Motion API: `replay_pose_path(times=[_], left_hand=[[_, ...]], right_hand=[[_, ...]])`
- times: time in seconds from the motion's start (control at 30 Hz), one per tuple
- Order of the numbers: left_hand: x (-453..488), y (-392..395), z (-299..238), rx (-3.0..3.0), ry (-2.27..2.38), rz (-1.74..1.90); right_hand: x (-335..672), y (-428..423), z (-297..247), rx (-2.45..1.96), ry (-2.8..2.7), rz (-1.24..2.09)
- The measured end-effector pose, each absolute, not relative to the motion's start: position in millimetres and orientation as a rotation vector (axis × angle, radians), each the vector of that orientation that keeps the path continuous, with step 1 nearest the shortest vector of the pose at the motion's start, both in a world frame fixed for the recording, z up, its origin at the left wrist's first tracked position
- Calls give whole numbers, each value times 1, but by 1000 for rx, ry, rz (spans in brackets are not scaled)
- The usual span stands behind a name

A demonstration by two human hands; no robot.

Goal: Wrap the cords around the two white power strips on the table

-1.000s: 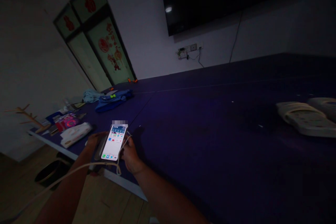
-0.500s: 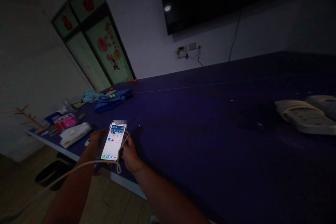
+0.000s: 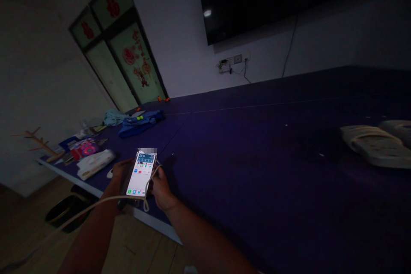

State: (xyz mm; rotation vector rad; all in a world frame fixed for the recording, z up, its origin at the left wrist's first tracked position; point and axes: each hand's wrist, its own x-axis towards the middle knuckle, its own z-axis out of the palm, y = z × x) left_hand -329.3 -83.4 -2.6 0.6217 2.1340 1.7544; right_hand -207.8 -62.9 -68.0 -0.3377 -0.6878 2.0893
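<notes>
A lit smartphone [image 3: 139, 182] with app icons and a weather panel on its screen is held upright-tilted between my two hands, over the near edge of the dark blue table. My left hand [image 3: 120, 173] is closed at the phone's left side, where a dark cover or flap shows; its fingertips are partly hidden. On the right side, my right hand [image 3: 161, 186] grips the phone's edge, thumb near the screen. A pale cord [image 3: 102, 200] runs from the lower left past the phone's bottom and loops up by my right hand.
The blue table [image 3: 240, 158] stretches to the wall. Pale slippers [image 3: 374, 145] lie at right. Blue clothing [image 3: 139, 123], a white packet [image 3: 95, 163], a pink package [image 3: 88, 147] and a wooden branched stand [image 3: 43, 144] sit at left. A black bin [image 3: 64, 214] stands on the floor.
The whole view has shifted slightly, so things appear a little farther right. Both hands keep holding the phone, and its screen looks the same.
</notes>
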Motion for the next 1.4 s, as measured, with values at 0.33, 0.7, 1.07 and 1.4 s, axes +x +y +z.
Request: replay_pose_path(times=[0.33, 0.7, 1.07, 1.4], left_hand=[[-331, -79, 11, 862, 2247, 1862], [-258, -106, 20, 1033, 1961, 1668], [-268, -103, 12, 1130, 1979, 1651], [-279, -104, 6, 723, 1549, 1888]], right_hand=[[-210, -61, -69, -434, -652, 2127], [-208, -60, -65, -376, -599, 2079], [-207, -61, -64, -318, -609, 2072], [-212, -59, -70, -335, -621, 2062]])
